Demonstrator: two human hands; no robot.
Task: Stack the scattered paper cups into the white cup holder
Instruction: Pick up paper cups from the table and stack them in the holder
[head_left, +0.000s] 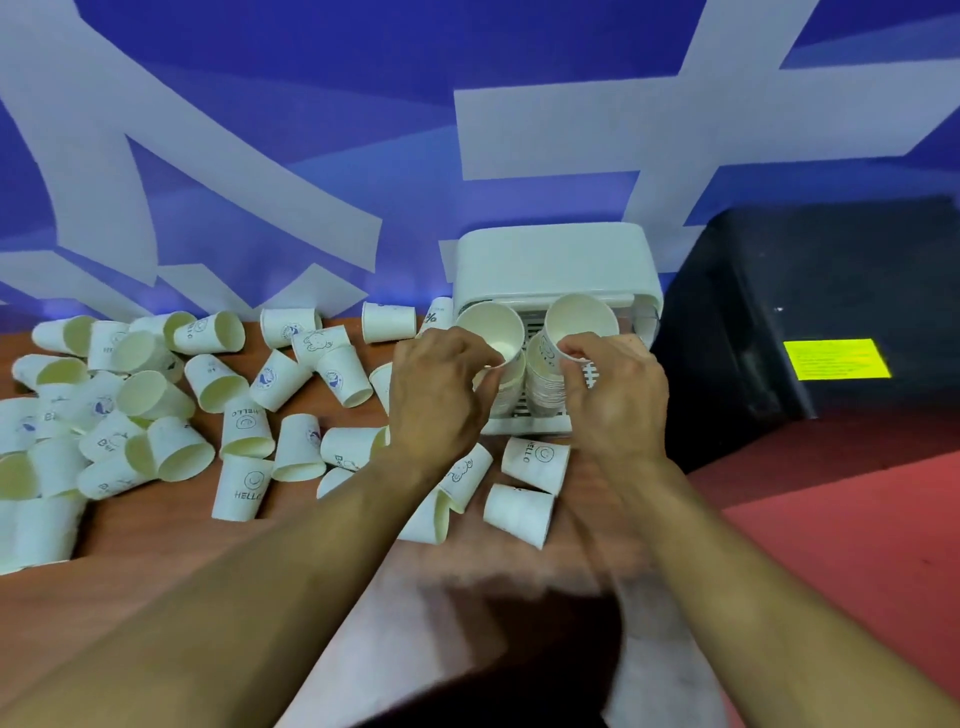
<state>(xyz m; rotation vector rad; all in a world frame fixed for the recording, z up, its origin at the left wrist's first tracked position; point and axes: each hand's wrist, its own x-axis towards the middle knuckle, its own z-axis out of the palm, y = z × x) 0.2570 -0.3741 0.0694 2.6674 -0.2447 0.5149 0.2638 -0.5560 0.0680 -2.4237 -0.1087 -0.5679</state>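
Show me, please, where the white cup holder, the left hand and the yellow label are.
white cup holder (550, 260): head view, on its flat top.
left hand (441, 387): head view, on the back of the hand.
yellow label (836, 358): head view, on the label's middle.

Paper cups (244, 431): thin white paper, matt outside, printed with blue and dark motifs; insides cream with a faint sheen.

White cup holder (550, 260): moulded plastic, smooth, low gloss on the rounded top; slatted back of the same plastic.

Table (145, 530): brown wood-grain surface, smooth, satin finish; appears to be laminate rather than solid wood, though blur prevents certainty.

Backdrop (311, 104): blue and white printed sheet, slightly creased, mild sheen.

Black case (810, 291): dark and matt.

Yellow label (836, 358) on the case: smooth, printed, brighter than its surround.

Red floor (857, 519): matt, flat finish.
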